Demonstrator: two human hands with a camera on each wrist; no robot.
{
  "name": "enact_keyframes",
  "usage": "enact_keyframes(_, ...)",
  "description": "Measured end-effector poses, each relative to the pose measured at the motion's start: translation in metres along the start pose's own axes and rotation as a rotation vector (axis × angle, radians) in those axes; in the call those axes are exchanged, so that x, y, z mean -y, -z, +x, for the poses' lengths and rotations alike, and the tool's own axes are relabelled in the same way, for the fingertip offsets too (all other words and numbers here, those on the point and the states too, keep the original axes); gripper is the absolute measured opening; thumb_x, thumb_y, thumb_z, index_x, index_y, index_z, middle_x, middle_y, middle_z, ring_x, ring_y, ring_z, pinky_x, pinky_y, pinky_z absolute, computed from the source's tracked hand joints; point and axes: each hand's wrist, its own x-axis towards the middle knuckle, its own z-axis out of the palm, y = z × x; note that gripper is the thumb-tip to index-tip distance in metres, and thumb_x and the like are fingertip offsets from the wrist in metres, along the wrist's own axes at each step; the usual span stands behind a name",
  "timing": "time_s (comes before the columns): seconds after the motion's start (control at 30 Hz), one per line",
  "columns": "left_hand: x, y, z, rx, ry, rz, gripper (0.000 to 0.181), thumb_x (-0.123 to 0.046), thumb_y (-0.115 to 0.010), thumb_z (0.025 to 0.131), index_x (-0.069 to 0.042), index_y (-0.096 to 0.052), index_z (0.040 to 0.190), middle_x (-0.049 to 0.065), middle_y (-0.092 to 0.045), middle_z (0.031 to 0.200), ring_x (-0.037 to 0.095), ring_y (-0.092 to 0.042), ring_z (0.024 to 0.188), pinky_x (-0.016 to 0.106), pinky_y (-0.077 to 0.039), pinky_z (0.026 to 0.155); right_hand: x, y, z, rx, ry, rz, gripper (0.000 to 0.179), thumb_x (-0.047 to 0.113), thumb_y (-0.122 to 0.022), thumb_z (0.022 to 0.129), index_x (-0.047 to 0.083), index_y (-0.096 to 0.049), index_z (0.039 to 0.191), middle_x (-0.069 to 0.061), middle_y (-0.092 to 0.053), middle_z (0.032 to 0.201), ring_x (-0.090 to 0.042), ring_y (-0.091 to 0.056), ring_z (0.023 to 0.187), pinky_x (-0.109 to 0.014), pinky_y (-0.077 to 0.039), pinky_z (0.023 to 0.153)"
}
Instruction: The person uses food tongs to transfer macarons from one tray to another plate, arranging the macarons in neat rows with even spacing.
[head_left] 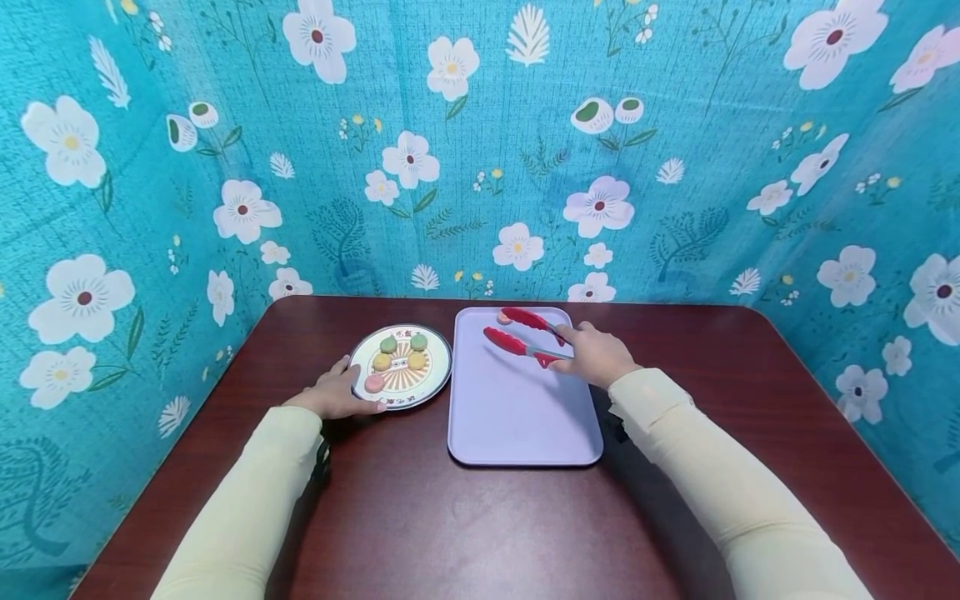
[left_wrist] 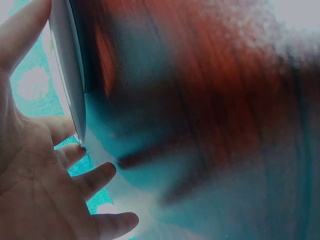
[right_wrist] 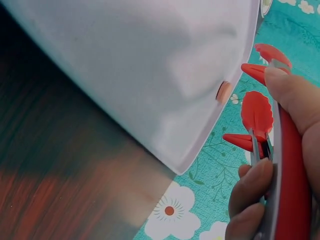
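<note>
My left hand (head_left: 339, 393) rests against the near-left rim of a round patterned plate (head_left: 435, 377); in the left wrist view its thumb and index finger touch the rim, with the other fingers extended and spread. On the plate lie a pink macaron (head_left: 374, 382), two green ones (head_left: 418, 342) and two yellow ones (head_left: 382, 362). My right hand (head_left: 600, 354) grips red-tipped tongs (head_left: 504, 340) over a lilac tray (head_left: 517, 417). The tongs' two tips stand apart with nothing between them. Another pink macaron (right_wrist: 224, 92) sits on the tray by its far edge, beside one tip.
Plate and tray stand side by side on a dark reddish-brown table (head_left: 420, 517), a narrow gap between them. Behind and at both sides of the table hangs a blue flowered cloth (head_left: 465, 208).
</note>
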Motion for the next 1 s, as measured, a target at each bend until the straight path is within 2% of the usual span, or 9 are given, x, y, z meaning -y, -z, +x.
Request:
enact_keyframes(0.2,-0.001,0.0,-0.001,0.005,0.014,-0.025,0.11,-0.059,-0.07,0.077,0.001,-0.016,0.152,0.025,-0.003,0.157,0.049,-0.014,0.138,0.071,-0.019,0.105,-0.005,-0.001,0.004,0.014,-0.019,0.003,0.08,0.044,-0.076,0.08,0.009,-0.044,0.145,-0.022,-0.056,0.112,-0.028,-0.06,0.078,-0.04,-0.057,0.065)
enact_keyframes(0.47,-0.003,0.0,-0.002,-0.002,0.011,-0.048,0.108,-0.055,-0.072,0.077,0.002,-0.017,0.152,0.026,-0.003,0.157,0.049,-0.014,0.138,0.067,-0.03,0.103,-0.01,-0.005,0.011,0.022,-0.033,-0.003,0.081,0.046,-0.076,0.08,0.01,-0.044,0.145,-0.025,-0.054,0.12,-0.034,-0.062,0.089,-0.046,-0.057,0.071)
enact_keyframes(0.6,-0.003,0.0,-0.002,-0.01,0.003,-0.036,0.109,-0.055,-0.072,0.077,0.004,-0.018,0.151,0.027,-0.004,0.156,0.05,-0.014,0.138,0.067,-0.029,0.103,-0.011,-0.005,0.015,0.032,-0.047,0.007,0.082,0.045,-0.075,0.081,0.009,-0.042,0.146,-0.028,-0.051,0.129,-0.04,-0.06,0.103,-0.05,-0.056,0.078)
enact_keyframes(0.73,-0.003,0.0,-0.002,-0.012,0.007,-0.027,0.11,-0.057,-0.071,0.077,0.004,-0.018,0.151,0.027,-0.004,0.156,0.05,-0.014,0.138,0.068,-0.027,0.104,-0.014,-0.006,0.019,0.054,-0.06,0.024,0.083,0.045,-0.074,0.082,0.008,-0.04,0.147,-0.031,-0.043,0.14,-0.047,-0.051,0.119,-0.057,-0.05,0.087)
enact_keyframes(1.0,-0.002,0.001,-0.001,-0.014,0.002,-0.007,0.107,-0.056,-0.071,0.078,0.003,-0.02,0.151,0.027,-0.005,0.156,0.05,-0.015,0.138,0.071,-0.021,0.105,-0.017,-0.012,0.023,0.079,-0.075,0.047,0.085,0.048,-0.073,0.082,0.009,-0.037,0.149,-0.031,-0.042,0.141,-0.048,-0.048,0.122,-0.058,-0.047,0.092)
